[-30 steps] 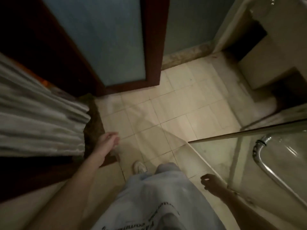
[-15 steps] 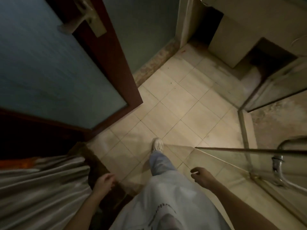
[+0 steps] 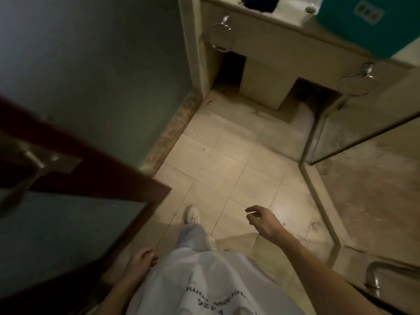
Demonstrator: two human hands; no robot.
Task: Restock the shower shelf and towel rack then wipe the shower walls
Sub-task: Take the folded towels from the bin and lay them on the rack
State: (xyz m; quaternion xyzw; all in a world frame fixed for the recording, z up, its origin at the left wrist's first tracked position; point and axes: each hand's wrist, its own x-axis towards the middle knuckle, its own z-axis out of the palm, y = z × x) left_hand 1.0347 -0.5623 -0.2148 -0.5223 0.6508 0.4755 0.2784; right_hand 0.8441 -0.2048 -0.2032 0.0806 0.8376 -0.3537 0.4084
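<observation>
I stand on the beige tiled bathroom floor [image 3: 229, 160], looking down. My left hand [image 3: 142, 261] hangs by my hip with loosely curled fingers and holds nothing. My right hand [image 3: 263, 220] is raised ahead of me over the tiles, fingers relaxed and empty. The glass shower enclosure [image 3: 363, 123] stands on the right, its chrome door handle [image 3: 372, 280] at the lower right. Two chrome towel rings, one [image 3: 221, 39] at the left and one [image 3: 358, 81] at the right, hang on the front of the vanity [image 3: 272, 44]. No towel or bottle shows.
A dark wooden door [image 3: 75, 178] with frosted glass and a metal lever stands open at the left. A teal box [image 3: 368, 21] and a dark object [image 3: 258, 4] sit on the vanity top. My shoe [image 3: 192, 214] is forward on the tiles.
I have stepped further into the bathroom and the view has swung right. The curtain has left the view, the vanity and towel rings have come in. My right hand has lifted forward.
</observation>
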